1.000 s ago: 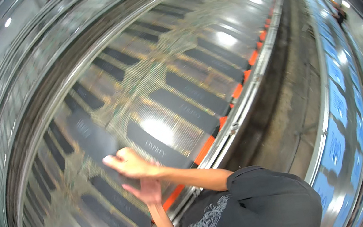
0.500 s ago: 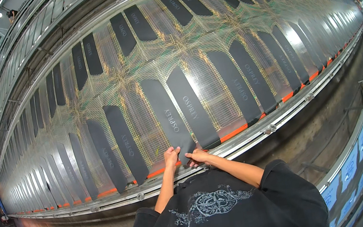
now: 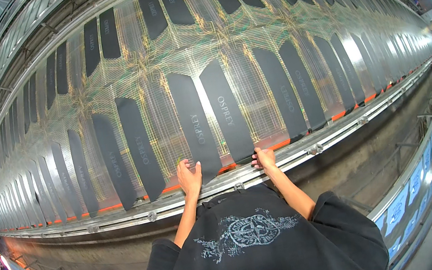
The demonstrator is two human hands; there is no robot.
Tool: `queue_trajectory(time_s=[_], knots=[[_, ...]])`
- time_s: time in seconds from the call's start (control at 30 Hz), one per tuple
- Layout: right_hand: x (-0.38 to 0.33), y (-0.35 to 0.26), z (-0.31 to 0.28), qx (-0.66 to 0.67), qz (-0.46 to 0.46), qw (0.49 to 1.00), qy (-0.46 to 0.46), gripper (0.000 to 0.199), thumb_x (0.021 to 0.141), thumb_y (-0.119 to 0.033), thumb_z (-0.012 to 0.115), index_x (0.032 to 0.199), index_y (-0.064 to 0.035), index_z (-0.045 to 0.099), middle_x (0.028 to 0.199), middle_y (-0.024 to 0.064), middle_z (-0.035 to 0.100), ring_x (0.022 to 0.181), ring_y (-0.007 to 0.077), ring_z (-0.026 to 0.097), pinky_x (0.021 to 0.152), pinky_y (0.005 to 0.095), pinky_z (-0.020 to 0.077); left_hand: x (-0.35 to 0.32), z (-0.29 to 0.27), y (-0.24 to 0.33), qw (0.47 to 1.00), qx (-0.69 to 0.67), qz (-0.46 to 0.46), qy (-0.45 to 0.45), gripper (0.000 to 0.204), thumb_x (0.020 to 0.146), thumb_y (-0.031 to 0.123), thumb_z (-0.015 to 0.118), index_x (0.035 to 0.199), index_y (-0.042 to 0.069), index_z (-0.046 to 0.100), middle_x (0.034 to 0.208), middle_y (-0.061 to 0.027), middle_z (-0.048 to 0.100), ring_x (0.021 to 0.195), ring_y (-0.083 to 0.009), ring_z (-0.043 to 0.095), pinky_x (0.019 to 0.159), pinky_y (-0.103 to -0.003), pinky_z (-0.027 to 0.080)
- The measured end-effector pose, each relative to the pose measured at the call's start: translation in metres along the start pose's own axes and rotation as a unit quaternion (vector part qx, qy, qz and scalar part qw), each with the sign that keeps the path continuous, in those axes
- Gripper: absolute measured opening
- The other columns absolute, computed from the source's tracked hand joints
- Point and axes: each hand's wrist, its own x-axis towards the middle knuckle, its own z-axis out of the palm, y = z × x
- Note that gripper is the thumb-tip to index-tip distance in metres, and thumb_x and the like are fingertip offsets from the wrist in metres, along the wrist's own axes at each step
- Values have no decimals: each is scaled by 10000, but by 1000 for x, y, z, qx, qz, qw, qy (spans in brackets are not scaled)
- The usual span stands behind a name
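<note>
Dark grey fabric panels with pale lettering lie in rows on a long, clear-topped printing table. My left hand (image 3: 190,177) is open, its fingers and thumb apart, at the near left edge of one panel (image 3: 195,124). To its right, my right hand (image 3: 265,158) is closed beside the near right corner of the neighbouring panel (image 3: 227,113). Its fingertips are curled over, with something small and dark at them that I cannot make out. Both panels lie flat, their near ends by the orange strip (image 3: 280,145) along the table edge.
A metal rail (image 3: 298,154) with round fixings runs along the table's near side. More dark panels (image 3: 141,147) lie left, right and on the far side. Behind me, past a gap, another table (image 3: 407,198) carries light blue printed pieces.
My hands have parted: the left has let go of the panel's near end and opened, and the right has moved rightward to the neighbouring panel. The raised near end now lies flat.
</note>
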Motion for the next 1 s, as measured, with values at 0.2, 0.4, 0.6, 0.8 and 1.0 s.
queue_trajectory(time_s=[0.2,0.4,0.6,0.8,1.0], knots=[[3,1,-1,85,64,992,-65,270,843,-175,620,942,55,517,812,146,618,629,241,682,431,309,551,-13,9,35,968,-155,-78,-181,241,805,230,679,914,20,630,684,-48,628,581,-134,569,577,-288,475],[4,-5,3,107,73,990,-59,254,832,-91,606,971,96,502,811,179,618,673,262,696,437,283,552,-32,48,34,932,-120,-43,-340,296,835,294,659,961,28,644,756,-30,658,626,-78,564,569,-236,465],[5,-11,-16,-9,107,983,-152,258,828,-207,681,889,18,569,746,81,618,623,174,679,323,213,376,-30,57,42,762,-258,-311,-506,578,868,534,560,1123,16,564,916,-66,667,634,-111,606,504,-224,488],[-27,-25,-16,-52,67,971,-223,266,908,-291,576,767,-67,543,689,47,605,433,66,431,314,200,254,-27,97,68,551,-408,-476,-551,481,923,514,482,983,45,576,753,-11,607,515,-78,497,415,-183,398],[-46,-53,27,3,-19,985,-169,270,895,-255,549,675,-103,516,539,-24,479,394,58,355,336,220,233,-3,103,81,572,-519,-506,-384,261,914,251,497,702,135,398,540,36,396,394,-67,364,320,-191,271]])
